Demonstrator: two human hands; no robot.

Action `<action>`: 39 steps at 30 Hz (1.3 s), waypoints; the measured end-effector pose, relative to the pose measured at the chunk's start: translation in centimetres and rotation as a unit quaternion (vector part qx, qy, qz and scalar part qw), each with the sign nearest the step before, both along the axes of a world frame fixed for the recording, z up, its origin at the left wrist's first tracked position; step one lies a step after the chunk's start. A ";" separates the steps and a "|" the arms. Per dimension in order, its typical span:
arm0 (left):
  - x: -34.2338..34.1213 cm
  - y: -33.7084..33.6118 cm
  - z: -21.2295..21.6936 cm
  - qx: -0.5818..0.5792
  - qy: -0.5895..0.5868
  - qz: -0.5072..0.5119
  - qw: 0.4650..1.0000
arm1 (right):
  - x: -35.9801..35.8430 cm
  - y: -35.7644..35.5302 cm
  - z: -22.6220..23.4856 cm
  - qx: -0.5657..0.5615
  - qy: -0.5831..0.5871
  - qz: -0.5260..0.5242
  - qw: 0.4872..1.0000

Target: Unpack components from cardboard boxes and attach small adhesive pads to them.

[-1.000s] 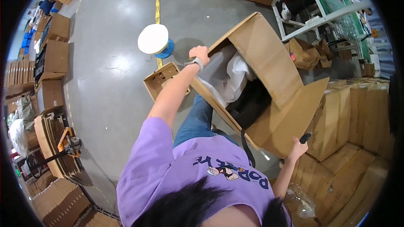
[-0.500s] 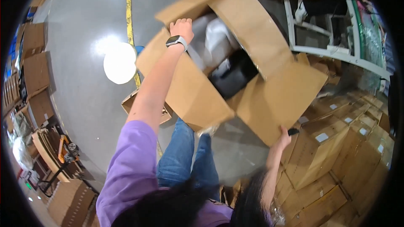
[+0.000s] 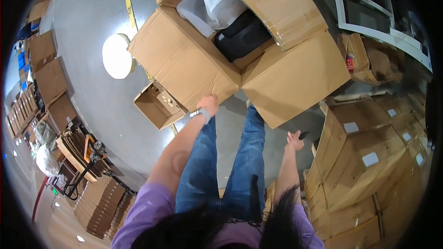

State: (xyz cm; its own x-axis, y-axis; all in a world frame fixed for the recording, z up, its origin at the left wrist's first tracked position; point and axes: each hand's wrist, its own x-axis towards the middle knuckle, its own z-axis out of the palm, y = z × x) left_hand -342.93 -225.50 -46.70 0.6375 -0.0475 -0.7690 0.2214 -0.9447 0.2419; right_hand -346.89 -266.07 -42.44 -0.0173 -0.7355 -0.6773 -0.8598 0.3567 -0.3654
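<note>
A big cardboard box (image 3: 203, 64) lies on the grey floor (image 3: 87, 14) with its flaps open. Inside it sits a black thing (image 3: 242, 37) and some white wrapping (image 3: 210, 4) next to it. A small open box (image 3: 157, 104) lies just beside the big box, and it has a few little bits at the bottom. A round white thing (image 3: 116, 56) stands near the big box, by the yellow line (image 3: 128, 0). The floor to the left of the big box is open and wide. To the right there are many stacked boxes (image 3: 369, 157) close by, so the room there is tight. The left hand (image 3: 208, 105) is at the lower edge of one big flap and touches it; its fingers are curled at the edge, but how tight they grip cannot be told. The right hand (image 3: 294, 140) hangs in the air below the other flap, touching no box, with the fingers spread a little. Something small and dark (image 3: 303, 135) is at its fingertips.
</note>
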 end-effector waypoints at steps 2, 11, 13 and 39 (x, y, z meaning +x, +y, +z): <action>-0.5 -2.4 -2.4 0.003 0.037 -0.044 0.998 | 0.1 -3.2 -2.7 -0.121 0.084 0.207 0.967; 8.1 -19.8 -0.6 0.077 -0.011 -0.003 0.997 | 16.8 0.7 -11.2 0.190 -0.141 0.523 0.819; 9.0 -20.9 -1.6 0.064 0.040 -0.037 0.996 | 20.3 2.5 -9.3 0.344 -0.144 0.433 0.821; 1.9 -11.0 19.8 -0.161 -0.075 0.272 0.946 | 27.3 -18.3 29.7 -0.249 -0.201 0.593 0.739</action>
State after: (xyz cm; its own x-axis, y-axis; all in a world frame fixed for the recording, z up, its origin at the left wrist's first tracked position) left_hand -340.99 -236.55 -26.93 0.7363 0.1025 -0.6689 0.5936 -0.5724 0.5657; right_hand -319.55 -284.35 -12.70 0.9686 -0.2307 -0.0931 -0.2455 -0.8254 -0.5084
